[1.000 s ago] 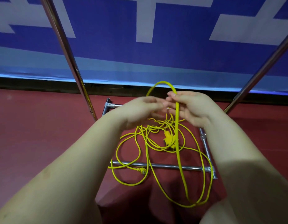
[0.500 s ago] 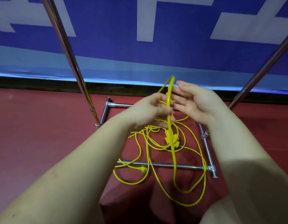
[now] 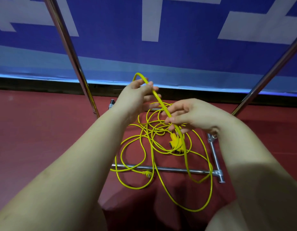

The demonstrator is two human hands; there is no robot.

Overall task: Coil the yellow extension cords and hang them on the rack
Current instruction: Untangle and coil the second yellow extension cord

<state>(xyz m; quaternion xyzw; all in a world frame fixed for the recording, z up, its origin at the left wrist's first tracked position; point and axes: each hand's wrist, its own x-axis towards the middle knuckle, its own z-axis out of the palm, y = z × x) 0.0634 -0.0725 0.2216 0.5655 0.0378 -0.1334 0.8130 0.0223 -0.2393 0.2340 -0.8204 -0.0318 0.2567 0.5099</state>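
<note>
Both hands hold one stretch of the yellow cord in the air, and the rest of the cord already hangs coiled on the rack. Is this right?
Not quite. The head view shows the left hand and right hand holding one stretch of the yellow cord in the air, but the rest does not hang on the rack: it lies in loose loops on the red floor, across the rack's base bars.

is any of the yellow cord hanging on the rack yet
No, the yellow cord lies tangled on the red floor across the rack's base bar, with one strand held by both hands.

Both hands, left hand [image 3: 136, 99] and right hand [image 3: 192, 116], grip yellow cord [image 3: 161, 102].
</note>
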